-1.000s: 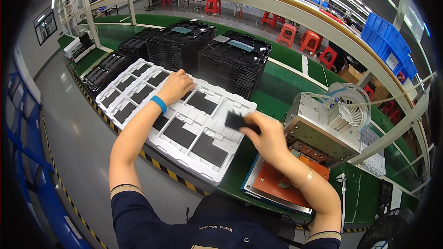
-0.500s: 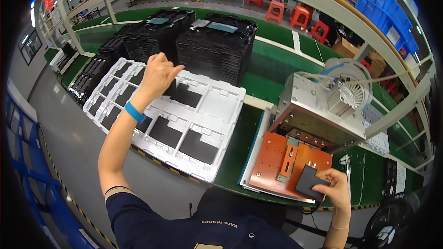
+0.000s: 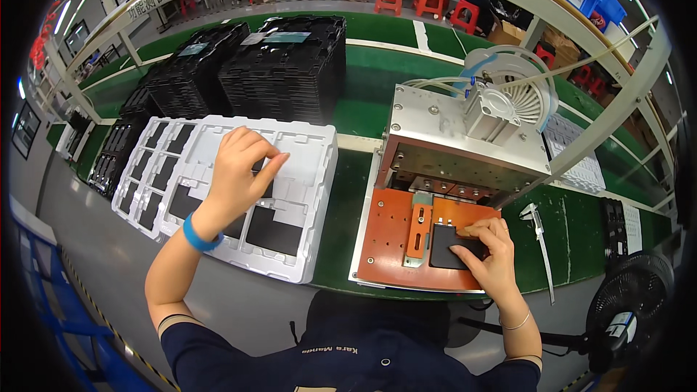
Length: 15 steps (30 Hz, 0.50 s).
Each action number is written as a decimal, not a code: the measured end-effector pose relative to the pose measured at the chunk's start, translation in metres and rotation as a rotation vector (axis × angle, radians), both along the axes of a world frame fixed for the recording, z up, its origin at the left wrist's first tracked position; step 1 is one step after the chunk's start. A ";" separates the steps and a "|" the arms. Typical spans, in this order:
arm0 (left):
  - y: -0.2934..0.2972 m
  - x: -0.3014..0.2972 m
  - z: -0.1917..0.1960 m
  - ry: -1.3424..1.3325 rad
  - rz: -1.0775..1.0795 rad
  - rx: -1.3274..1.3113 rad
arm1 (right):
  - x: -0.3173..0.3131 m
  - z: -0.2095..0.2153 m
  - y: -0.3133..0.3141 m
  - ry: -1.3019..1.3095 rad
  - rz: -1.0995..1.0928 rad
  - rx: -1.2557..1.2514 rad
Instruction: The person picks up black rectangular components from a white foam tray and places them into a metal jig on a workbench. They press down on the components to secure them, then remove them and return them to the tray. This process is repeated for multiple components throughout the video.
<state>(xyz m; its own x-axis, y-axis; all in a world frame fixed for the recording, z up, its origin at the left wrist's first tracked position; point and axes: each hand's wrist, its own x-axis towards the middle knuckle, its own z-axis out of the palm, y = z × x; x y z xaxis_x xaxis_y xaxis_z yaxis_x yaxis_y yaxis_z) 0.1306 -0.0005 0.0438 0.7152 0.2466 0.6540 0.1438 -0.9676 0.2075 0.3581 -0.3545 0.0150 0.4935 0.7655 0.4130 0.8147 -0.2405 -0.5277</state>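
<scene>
Green bench – trays, press fixture

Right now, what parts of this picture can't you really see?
Head view, the only one:
- Under the left hand: its fingers cover one pocket of the white tray, so whether they grip a dark panel is unclear.
- The dark panel on the orange fixture plate: the right hand hides its right end.
- Inside the metal press: the housing shades it.
- The floor fan: darkened by the picture's rim.

Dark navy short sleeves, blue wristband on left, thin bracelet on right
</scene>
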 end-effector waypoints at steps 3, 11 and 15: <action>-0.063 -0.010 0.051 -0.161 -0.434 -0.627 | 0.003 -0.005 -0.002 0.020 -0.016 0.035; -0.144 0.005 0.088 -0.069 -1.516 -1.550 | 0.003 -0.006 -0.005 0.059 0.007 0.034; -0.156 0.022 0.088 -0.007 -1.519 -1.591 | 0.003 -0.008 -0.005 0.073 0.008 0.041</action>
